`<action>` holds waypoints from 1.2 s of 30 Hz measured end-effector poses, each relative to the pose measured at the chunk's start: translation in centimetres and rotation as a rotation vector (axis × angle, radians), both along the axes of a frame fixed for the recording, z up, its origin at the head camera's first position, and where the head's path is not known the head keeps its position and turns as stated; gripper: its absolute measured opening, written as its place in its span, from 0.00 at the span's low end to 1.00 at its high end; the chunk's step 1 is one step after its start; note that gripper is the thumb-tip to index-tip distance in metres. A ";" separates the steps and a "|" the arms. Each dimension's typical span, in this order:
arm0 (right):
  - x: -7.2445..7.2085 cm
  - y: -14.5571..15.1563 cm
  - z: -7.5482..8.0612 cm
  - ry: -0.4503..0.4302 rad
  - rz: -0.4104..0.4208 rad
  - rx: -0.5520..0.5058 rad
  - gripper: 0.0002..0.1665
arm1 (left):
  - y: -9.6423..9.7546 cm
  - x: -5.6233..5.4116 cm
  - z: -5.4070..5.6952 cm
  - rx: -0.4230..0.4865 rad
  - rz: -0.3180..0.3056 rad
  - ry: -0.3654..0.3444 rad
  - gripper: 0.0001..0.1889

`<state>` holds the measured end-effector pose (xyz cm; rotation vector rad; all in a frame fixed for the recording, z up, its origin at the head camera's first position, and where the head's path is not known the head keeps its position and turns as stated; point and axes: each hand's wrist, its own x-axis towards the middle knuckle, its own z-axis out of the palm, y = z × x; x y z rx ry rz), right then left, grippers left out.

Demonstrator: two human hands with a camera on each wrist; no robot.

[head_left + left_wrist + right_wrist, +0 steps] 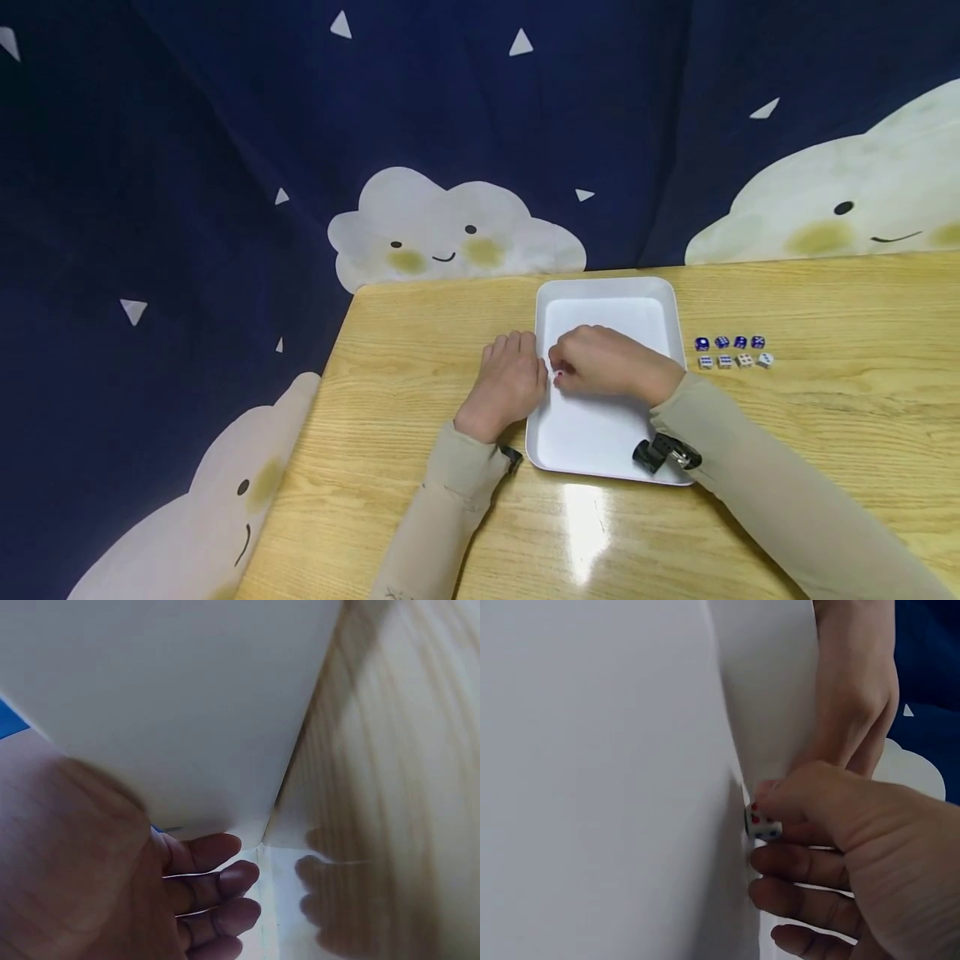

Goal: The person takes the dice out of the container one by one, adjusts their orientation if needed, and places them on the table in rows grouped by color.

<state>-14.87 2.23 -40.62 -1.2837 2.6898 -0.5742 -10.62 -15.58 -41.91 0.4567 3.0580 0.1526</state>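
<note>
Between thumb and forefinger, my right hand (603, 360) pinches a white die (763, 823) with red and blue dots. It is held low inside a white rectangular tray (588, 442), right by the tray's left wall. On the outer side of that same wall lies my left hand (512, 379), its thumb side against the tray. In the left wrist view its fingers (236, 877) are loosely bent beside the tray's outside face and hold nothing. In the head view the die is mostly hidden by the right fingers.
To the right of the tray, two short rows stand on the wooden table (405, 358): blue dice (722, 342) behind, white dice (724, 362) in front. A dark blue curtain (450, 100) with clouds hangs along the table's back and left edges.
</note>
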 end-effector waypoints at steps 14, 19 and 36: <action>0.2 1.2 2.0 0.060 0.001 0.004 0.06 | 0.2 0.0 0.0 0.013 0.002 -0.012 0.12; 0.6 2.0 3.2 0.070 -0.029 0.000 0.03 | 0.2 0.0 0.1 0.009 0.011 -0.034 0.12; 1.9 8.5 5.3 0.179 -0.129 -0.021 0.05 | 0.2 0.0 0.3 0.036 0.023 -0.098 0.14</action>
